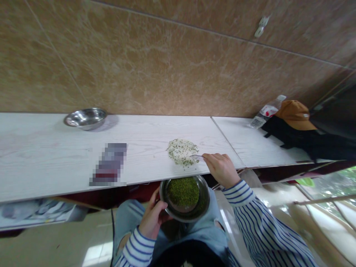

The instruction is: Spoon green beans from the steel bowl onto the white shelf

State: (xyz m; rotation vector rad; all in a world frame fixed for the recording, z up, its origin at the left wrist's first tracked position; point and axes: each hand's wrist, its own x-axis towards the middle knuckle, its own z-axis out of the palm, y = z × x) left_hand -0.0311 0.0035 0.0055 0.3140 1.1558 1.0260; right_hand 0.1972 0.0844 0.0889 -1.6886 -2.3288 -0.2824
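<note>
My left hand (151, 218) grips the rim of a steel bowl (204, 207) holding green beans (183, 191), held on my lap just below the edge of the white wooden table (55, 163). My right hand (221, 168) is closed on a small clear spoon-like tool (198, 157), its tip resting at the near right edge of a pile of mixed pale and green grains (182, 151) on the table. Both sleeves are blue and white striped.
An empty steel bowl (85, 118) sits at the back left by the tiled wall. A blurred-out flat object (109, 164) lies left of the pile. At the far right are a plastic water bottle (265, 112), an orange cap (294, 115) and a black bag (306, 141).
</note>
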